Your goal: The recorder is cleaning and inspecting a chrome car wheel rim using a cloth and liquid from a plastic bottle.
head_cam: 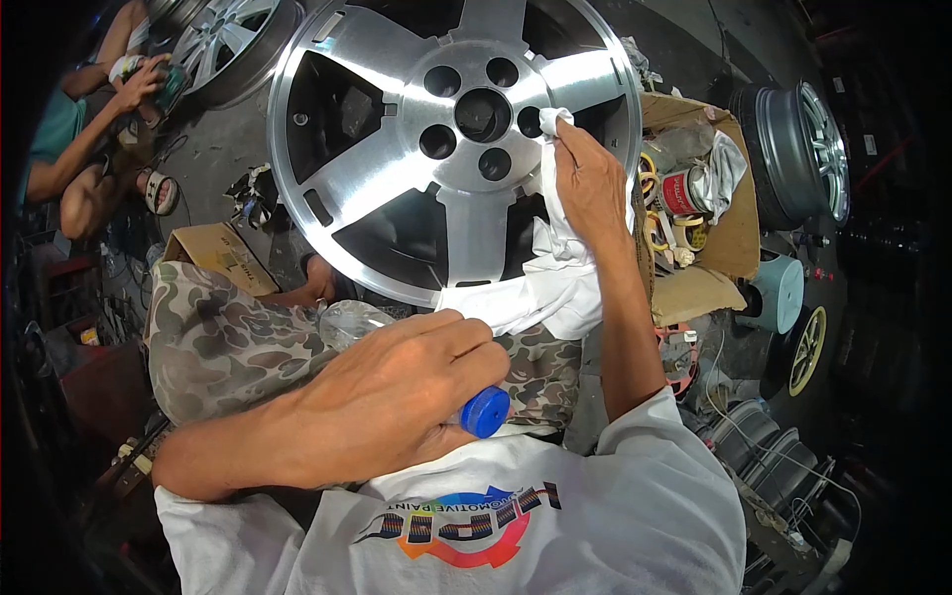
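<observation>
A five-spoke alloy wheel rim with a brushed metal face stands before me, just beyond my knees. My right hand pinches a white cloth near one of the rim's bolt holes. The cloth hangs down across the rim's lower right edge and onto my camouflage trousers. Close to my chest, my left hand is wrapped around a clear plastic bottle with a blue cap. The cap points towards my right side, and my fingers hide the bottle's middle.
On the right, an open cardboard box holds a red-labelled can, tape rolls and rags. Beyond it stand another wheel and a light-blue stool. At upper left, another person's hands work beside a silver wheel.
</observation>
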`<control>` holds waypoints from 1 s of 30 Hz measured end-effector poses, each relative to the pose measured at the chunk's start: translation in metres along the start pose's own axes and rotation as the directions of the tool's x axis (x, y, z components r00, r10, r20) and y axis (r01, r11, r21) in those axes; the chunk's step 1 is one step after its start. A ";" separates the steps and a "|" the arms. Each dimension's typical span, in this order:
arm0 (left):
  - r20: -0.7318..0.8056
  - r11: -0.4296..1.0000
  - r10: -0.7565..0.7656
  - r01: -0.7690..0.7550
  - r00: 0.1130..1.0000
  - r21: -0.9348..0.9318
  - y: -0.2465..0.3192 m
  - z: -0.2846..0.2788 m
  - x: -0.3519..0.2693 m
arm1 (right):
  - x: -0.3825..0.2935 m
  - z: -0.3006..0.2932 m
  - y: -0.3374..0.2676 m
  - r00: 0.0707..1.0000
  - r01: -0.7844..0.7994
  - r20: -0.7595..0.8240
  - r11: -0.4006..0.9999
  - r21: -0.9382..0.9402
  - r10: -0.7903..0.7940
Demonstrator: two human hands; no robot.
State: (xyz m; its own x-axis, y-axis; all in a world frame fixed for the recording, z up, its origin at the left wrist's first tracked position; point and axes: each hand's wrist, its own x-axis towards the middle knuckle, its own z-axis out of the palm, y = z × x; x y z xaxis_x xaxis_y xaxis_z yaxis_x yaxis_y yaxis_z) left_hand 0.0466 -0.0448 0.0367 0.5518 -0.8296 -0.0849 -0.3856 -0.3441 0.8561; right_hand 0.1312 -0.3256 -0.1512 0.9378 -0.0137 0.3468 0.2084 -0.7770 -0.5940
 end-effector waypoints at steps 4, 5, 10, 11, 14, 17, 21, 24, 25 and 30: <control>0.005 1.000 -0.012 0.012 1.000 -0.017 -0.001 -0.002 -0.002 | 0.002 -0.001 -0.002 1.000 0.014 -0.011 1.000 0.014 -0.014; 0.010 1.000 -0.011 0.011 1.000 -0.023 0.000 -0.001 -0.002 | 0.003 -0.002 -0.002 0.999 0.040 -0.022 0.999 0.017 -0.040; 0.005 1.000 -0.001 0.001 1.000 -0.030 -0.001 0.000 -0.001 | 0.006 -0.005 -0.009 0.994 -0.087 0.060 0.996 0.012 0.086; 0.000 1.000 -0.002 0.002 1.000 -0.025 -0.001 -0.001 -0.001 | 0.006 -0.005 -0.011 0.990 -0.118 0.078 0.993 -0.011 0.118; 0.009 1.000 -0.008 0.008 1.000 -0.022 -0.001 0.000 -0.001 | 0.005 -0.006 -0.016 0.991 -0.114 0.064 0.993 -0.007 0.114; 0.020 1.000 0.011 -0.010 1.000 -0.028 0.000 0.002 0.000 | 0.007 -0.005 -0.018 0.992 -0.115 0.060 0.993 0.009 0.114; 0.015 1.000 -0.007 0.008 1.000 -0.028 -0.001 0.001 -0.001 | 0.006 -0.004 -0.018 0.984 -0.158 0.086 0.987 -0.007 0.158; 0.034 0.999 0.002 -0.001 0.999 -0.035 -0.002 0.001 -0.001 | 0.007 -0.002 -0.017 0.995 -0.097 0.030 0.995 -0.003 0.097; 0.039 0.999 0.023 -0.021 0.999 -0.028 -0.002 0.001 -0.001 | 0.008 -0.001 -0.016 0.999 -0.049 0.010 0.999 0.005 0.049; 0.027 0.999 0.021 -0.021 0.999 -0.029 -0.004 0.001 -0.001 | 0.008 0.000 -0.014 0.997 -0.071 0.024 0.997 -0.003 0.071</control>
State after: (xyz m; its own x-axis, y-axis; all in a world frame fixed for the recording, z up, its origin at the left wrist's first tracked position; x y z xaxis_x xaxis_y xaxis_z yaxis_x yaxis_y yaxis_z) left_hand 0.0472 -0.0432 0.0325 0.5233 -0.8484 -0.0802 -0.3753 -0.3139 0.8721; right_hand 0.1358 -0.3151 -0.1401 0.9567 -0.0536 0.2861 0.1404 -0.7761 -0.6148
